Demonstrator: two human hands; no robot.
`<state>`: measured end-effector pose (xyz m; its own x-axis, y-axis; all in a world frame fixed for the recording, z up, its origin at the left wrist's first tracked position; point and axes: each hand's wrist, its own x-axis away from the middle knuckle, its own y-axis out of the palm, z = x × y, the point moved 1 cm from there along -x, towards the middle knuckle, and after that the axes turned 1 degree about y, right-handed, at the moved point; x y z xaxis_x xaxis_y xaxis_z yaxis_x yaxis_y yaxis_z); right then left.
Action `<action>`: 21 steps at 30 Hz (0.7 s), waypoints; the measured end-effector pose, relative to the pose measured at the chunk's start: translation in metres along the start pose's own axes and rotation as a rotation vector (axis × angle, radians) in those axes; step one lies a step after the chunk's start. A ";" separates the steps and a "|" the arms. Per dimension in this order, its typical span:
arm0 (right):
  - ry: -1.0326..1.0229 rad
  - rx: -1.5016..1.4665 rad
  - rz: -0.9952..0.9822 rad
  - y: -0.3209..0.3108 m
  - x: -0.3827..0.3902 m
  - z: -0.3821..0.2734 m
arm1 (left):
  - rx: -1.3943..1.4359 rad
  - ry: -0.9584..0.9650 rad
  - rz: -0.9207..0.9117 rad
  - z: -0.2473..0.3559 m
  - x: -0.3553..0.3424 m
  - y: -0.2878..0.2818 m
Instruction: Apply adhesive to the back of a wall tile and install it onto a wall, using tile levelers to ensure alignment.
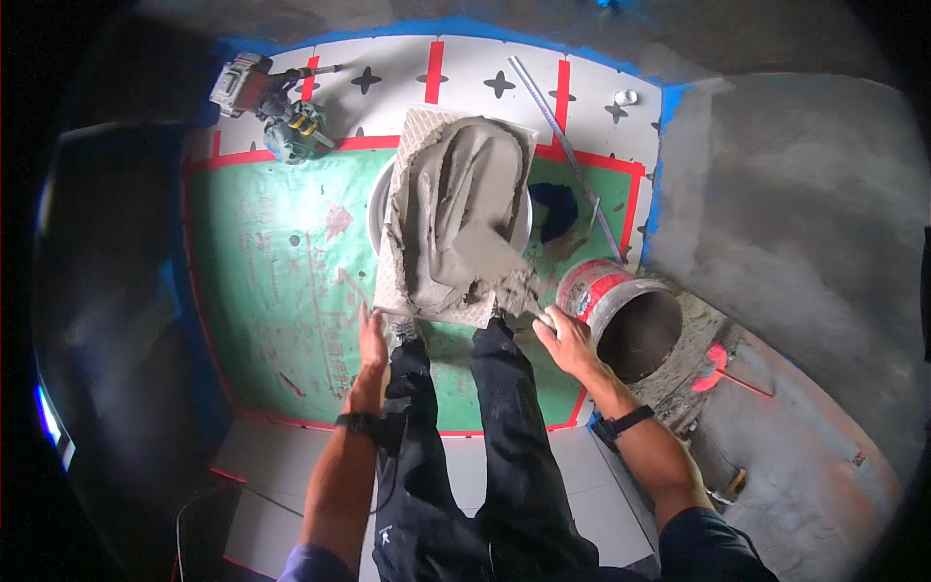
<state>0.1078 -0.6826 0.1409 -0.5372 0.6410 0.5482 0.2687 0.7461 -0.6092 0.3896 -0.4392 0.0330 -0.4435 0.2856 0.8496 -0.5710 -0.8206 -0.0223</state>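
A pale tile [396, 281] with a waffle-textured back lies over a round white object [378, 204] in front of me, coated with thick grey mortar [436, 194]. My left hand [371, 339] grips the tile's lower left corner. My right hand [567, 344] holds the handle of a trowel [485, 254], whose blade rests in the mortar at the lower right, with a rough lump of mortar on it. My shoes and legs show below the tile.
A red-and-white bucket [592, 288] stands at right, near a red tool [718, 367]. A drill mixer [242, 87] lies upper left. A metal straightedge [533, 89] and white cup [626, 97] are upper right. Green protective sheeting [252, 291] covers the floor between grey walls [795, 165].
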 end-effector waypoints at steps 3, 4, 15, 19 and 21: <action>0.008 -0.026 0.179 0.013 -0.034 0.020 | 0.469 -0.196 -0.006 -0.020 0.021 0.026; 0.005 0.000 0.192 0.013 -0.050 0.031 | 0.620 -0.255 -0.028 -0.025 0.024 0.036; 0.098 -0.126 0.242 -0.082 -0.139 0.057 | 0.604 -0.338 0.197 -0.039 0.006 0.082; -0.289 0.248 0.128 -0.123 -0.198 0.022 | 0.652 -0.310 0.208 -0.049 0.002 0.085; -0.332 0.410 0.110 -0.140 -0.234 0.005 | 0.632 -0.281 0.193 -0.052 0.001 0.087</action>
<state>0.1923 -0.9376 0.0949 -0.7652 0.5705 0.2983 0.0388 0.5034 -0.8632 0.3037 -0.4844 0.0042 -0.2529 0.0376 0.9668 0.0465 -0.9976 0.0509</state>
